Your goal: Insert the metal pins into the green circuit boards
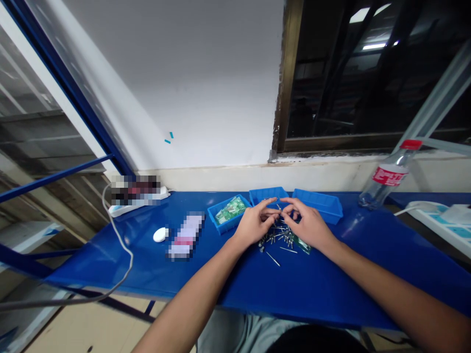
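Observation:
My left hand [255, 224] and my right hand [308, 224] meet above the blue table, fingertips close together. Their fingers are bent in a pinch around a slim metal pin [278, 207], largely covered by the fingers. Below lies a loose pile of small silver metal pins [282, 234], thin-shafted like rivets. A few single pins [273, 259] lie apart, nearer to me. Beside the pile, partly under my right hand, is a small green-and-clear plastic packet [302, 246].
Behind my hands stand a blue bin [222, 226] of green packets, a middle blue bin [267, 192] and a right blue bin [320, 202]. A red-capped bottle [388, 176] stands right. Left are a white round object [160, 235], a cable [128, 260] and a power strip [138, 204].

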`<control>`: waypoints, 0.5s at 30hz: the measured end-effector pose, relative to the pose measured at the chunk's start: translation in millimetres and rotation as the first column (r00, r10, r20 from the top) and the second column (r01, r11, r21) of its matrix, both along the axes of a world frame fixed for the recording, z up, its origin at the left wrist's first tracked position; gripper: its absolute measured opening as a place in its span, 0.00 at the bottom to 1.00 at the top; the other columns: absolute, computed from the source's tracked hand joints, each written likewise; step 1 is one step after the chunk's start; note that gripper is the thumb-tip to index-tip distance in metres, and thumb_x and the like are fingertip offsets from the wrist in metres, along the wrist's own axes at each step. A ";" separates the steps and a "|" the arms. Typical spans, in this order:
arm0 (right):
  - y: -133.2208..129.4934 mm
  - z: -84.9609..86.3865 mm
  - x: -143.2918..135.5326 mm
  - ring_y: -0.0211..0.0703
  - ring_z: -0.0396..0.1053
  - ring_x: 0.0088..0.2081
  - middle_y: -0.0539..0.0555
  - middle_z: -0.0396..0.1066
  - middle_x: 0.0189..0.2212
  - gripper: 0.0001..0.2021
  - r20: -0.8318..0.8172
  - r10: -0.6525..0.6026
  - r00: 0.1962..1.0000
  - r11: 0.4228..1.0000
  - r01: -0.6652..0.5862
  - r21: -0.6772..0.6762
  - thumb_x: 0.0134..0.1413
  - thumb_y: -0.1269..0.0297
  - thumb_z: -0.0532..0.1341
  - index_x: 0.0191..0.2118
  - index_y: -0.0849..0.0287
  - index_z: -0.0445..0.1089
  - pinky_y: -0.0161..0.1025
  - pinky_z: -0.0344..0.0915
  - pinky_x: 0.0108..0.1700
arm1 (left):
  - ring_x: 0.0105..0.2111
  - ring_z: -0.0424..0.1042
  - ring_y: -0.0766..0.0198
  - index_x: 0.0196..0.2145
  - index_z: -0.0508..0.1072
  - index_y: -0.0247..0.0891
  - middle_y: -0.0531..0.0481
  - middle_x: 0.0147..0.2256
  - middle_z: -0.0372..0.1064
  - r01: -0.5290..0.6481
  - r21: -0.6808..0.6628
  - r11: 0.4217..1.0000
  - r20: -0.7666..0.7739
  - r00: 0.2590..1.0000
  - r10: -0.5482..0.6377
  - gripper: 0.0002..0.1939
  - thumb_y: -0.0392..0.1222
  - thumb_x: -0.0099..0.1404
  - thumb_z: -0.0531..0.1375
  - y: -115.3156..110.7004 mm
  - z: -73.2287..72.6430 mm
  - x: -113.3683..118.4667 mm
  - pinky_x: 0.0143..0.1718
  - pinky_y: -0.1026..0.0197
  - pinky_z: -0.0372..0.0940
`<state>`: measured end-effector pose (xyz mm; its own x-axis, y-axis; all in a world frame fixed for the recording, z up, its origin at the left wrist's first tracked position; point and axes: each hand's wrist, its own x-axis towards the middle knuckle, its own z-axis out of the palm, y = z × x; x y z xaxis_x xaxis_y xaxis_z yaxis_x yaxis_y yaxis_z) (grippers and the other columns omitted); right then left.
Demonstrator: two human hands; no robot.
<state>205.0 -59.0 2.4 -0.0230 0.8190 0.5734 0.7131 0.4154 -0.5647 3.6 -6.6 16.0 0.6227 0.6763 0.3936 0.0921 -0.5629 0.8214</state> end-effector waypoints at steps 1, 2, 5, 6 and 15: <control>-0.6 0.7 -0.2 0.44 0.70 0.31 0.51 0.77 0.34 0.21 0.025 0.023 0.999 1.000 -0.024 0.008 0.62 0.65 0.58 0.60 0.55 0.68 0.43 0.70 0.38 | 0.48 0.81 0.56 0.67 0.63 0.43 0.44 0.51 0.79 0.000 0.014 1.000 -0.009 1.000 0.000 0.28 0.39 0.70 0.61 0.0 0.4 -0.1 0.51 0.52 0.75; -1.2 1.4 -0.4 0.44 0.70 0.31 0.51 0.76 0.33 0.22 0.055 0.042 0.998 0.999 -0.042 0.014 0.63 0.66 0.57 0.61 0.55 0.68 0.43 0.70 0.38 | 0.46 0.81 0.56 0.67 0.63 0.43 0.44 0.50 0.79 -0.004 0.026 1.000 -0.020 1.000 0.005 0.28 0.40 0.71 0.61 -0.1 0.9 -0.2 0.50 0.53 0.76; -2.9 3.0 -0.8 0.45 0.72 0.31 0.52 0.77 0.33 0.18 0.090 0.027 0.996 0.999 -0.028 0.015 0.63 0.66 0.56 0.57 0.54 0.71 0.43 0.70 0.38 | 0.37 0.82 0.58 0.66 0.65 0.41 0.45 0.41 0.81 -0.041 0.025 0.999 -0.061 0.997 0.043 0.27 0.45 0.72 0.60 -1.2 2.5 -0.5 0.42 0.57 0.77; -3.3 3.1 -0.8 0.45 0.73 0.32 0.52 0.77 0.34 0.16 0.066 0.011 0.998 1.000 -0.012 0.006 0.63 0.65 0.57 0.55 0.54 0.72 0.43 0.70 0.38 | 0.33 0.82 0.58 0.66 0.65 0.40 0.46 0.39 0.81 -0.050 0.007 0.999 -0.076 0.996 0.051 0.27 0.47 0.72 0.60 -1.8 2.7 -0.4 0.39 0.58 0.76; -0.7 -2.5 -1.2 0.47 0.79 0.40 0.53 0.80 0.43 0.07 -0.116 0.065 0.991 0.995 -0.073 -0.071 0.63 0.59 0.62 0.44 0.52 0.73 0.43 0.75 0.43 | 0.40 0.82 0.55 0.69 0.61 0.39 0.41 0.45 0.80 0.029 -0.169 0.985 0.049 0.999 -0.021 0.32 0.53 0.73 0.59 -0.6 -6.0 3.6 0.43 0.55 0.76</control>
<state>203.8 -59.7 -0.1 -0.0193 0.8587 0.5122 0.6138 0.4145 -0.6719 7.2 -7.2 10.0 0.6239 0.7200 0.3038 0.0389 -0.4169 0.9081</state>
